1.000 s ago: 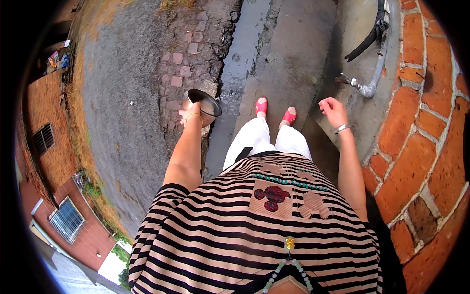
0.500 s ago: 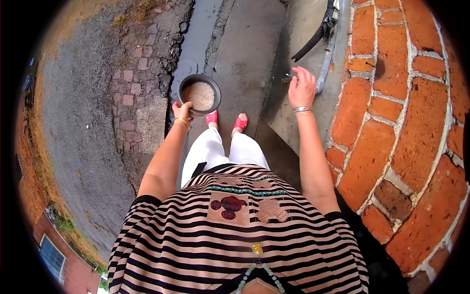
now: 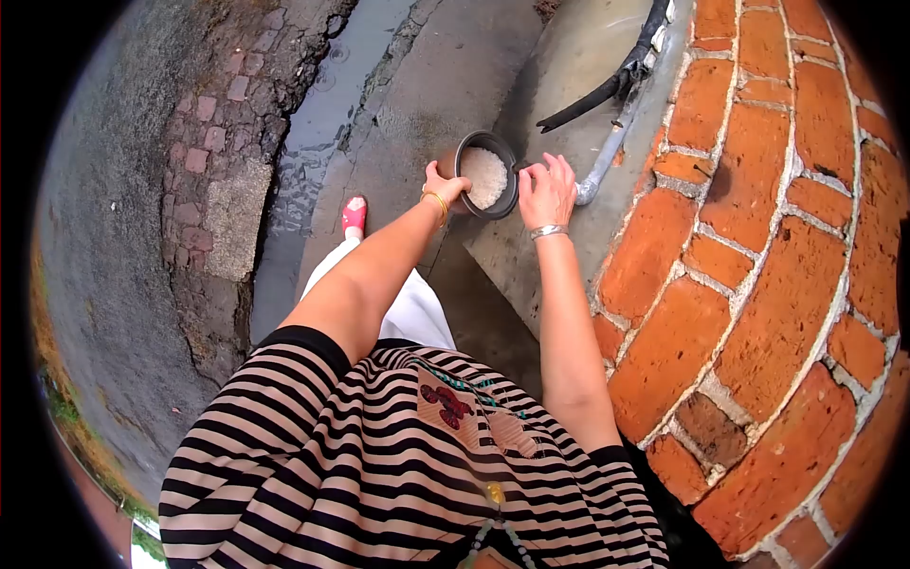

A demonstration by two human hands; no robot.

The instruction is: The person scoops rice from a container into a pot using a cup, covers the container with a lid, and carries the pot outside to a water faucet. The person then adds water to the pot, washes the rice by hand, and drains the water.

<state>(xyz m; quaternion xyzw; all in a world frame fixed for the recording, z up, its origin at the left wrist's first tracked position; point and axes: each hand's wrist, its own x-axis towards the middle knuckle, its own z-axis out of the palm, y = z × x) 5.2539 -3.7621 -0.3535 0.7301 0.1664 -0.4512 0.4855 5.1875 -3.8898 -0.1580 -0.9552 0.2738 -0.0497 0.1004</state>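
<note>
Dozens of orange bricks [image 3: 758, 247] set in pale mortar fill the right side of the frame, and a black-and-tan striped shirt [image 3: 332, 446] spreads across the bottom. Grey asphalt [image 3: 104, 209] covers the left, with a water-filled gutter [image 3: 308, 142] at upper left of centre. A black hose [image 3: 592, 98] and a grey pipe [image 3: 599, 169] stand at upper right. Near upper centre sits a tilted dark-rimmed pot [image 3: 510, 190], the right hand [image 3: 548, 199] just beside it, fingers bent close together; whether they hold anything cannot be told. The left hand [image 3: 445, 185] grips the pot's left rim. Inside lies white rice [image 3: 484, 177].
</note>
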